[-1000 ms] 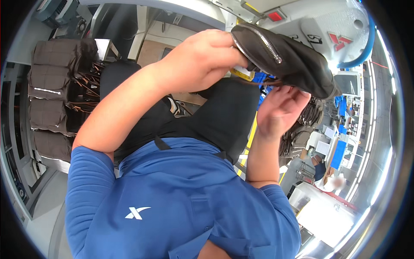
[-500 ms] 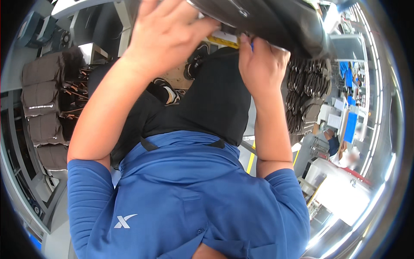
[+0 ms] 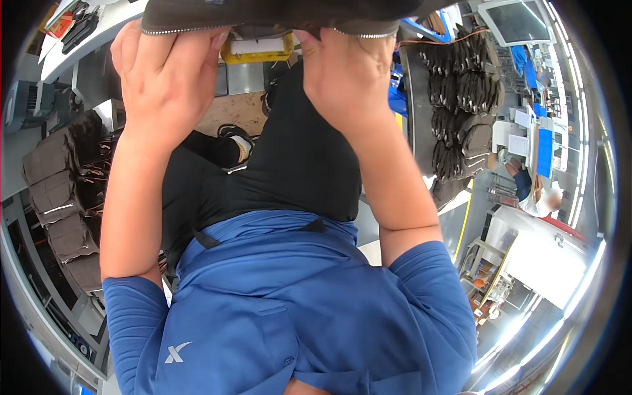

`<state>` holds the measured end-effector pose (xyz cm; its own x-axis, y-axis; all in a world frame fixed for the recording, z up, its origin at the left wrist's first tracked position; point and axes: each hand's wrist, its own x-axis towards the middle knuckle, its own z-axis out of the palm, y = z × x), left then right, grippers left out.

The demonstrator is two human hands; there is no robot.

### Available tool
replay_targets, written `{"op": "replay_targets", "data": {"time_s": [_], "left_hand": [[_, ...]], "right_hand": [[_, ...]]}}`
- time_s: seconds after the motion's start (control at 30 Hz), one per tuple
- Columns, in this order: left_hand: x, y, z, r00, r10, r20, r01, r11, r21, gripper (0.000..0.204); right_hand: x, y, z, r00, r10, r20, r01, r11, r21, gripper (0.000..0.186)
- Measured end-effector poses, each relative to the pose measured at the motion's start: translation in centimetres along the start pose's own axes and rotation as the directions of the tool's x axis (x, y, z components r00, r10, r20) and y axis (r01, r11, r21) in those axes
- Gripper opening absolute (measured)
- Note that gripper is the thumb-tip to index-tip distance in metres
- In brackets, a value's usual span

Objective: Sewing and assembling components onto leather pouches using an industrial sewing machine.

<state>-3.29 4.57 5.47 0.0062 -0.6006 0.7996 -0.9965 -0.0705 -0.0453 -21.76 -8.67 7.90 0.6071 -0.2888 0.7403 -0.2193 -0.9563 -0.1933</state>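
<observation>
A dark fabric piece (image 3: 283,14) with silvery zipper teeth along its near edge spans the top of the view. My left hand (image 3: 168,82) grips that edge at the left, fingers curled under and partly hidden by the fabric. Toward the other end my right hand (image 3: 347,79) is closed on the same edge, its thumb pointing inward and its fingertips hidden. Between the hands, below the fabric, shows a yellow-framed object (image 3: 259,54) with a white middle; its kind I cannot make out.
Stacks of folded dark fabric pieces stand at the left (image 3: 56,184) and in rows at the right (image 3: 461,99). A white work surface (image 3: 92,33) lies far left, a screen (image 3: 517,21) far right. Another person (image 3: 543,199) is at work in the right background.
The dark fabric piece has turned from a slant to nearly level and moved left. Both hands moved left with it, and the left hand came lower. The zipper edge now shows.
</observation>
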Motion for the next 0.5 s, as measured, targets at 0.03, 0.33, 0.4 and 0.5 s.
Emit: {"op": "replay_targets", "data": {"time_s": [0.03, 0.33, 0.4, 0.5], "left_hand": [[0.0, -0.1, -0.2, 1.000, 0.009, 0.009, -0.009, 1.000, 0.003, 0.019], [1.2, 0.3, -0.4, 0.997, 0.051, 0.055, -0.048, 0.998, -0.041, 0.016], [0.8, 0.5, -0.4, 0.996, -0.007, 0.092, -0.001, 0.997, 0.079, 0.012], [0.8, 0.6, -0.1, 0.999, 0.024, 0.043, -0.024, 1.000, 0.013, 0.011]], "right_hand": [[-0.1, -0.2, -0.1, 0.999, 0.046, 0.028, -0.047, 0.998, 0.052, 0.031], [-0.2, 1.1, 1.2, 0.984, -0.044, -0.174, 0.060, 0.994, 0.086, 0.034], [-0.9, 1.5, 1.1, 0.987, -0.078, -0.143, 0.082, 0.996, 0.024, 0.033], [-1.1, 1.4, 0.9, 0.989, -0.109, -0.096, 0.105, 0.994, -0.040, 0.032]]}}
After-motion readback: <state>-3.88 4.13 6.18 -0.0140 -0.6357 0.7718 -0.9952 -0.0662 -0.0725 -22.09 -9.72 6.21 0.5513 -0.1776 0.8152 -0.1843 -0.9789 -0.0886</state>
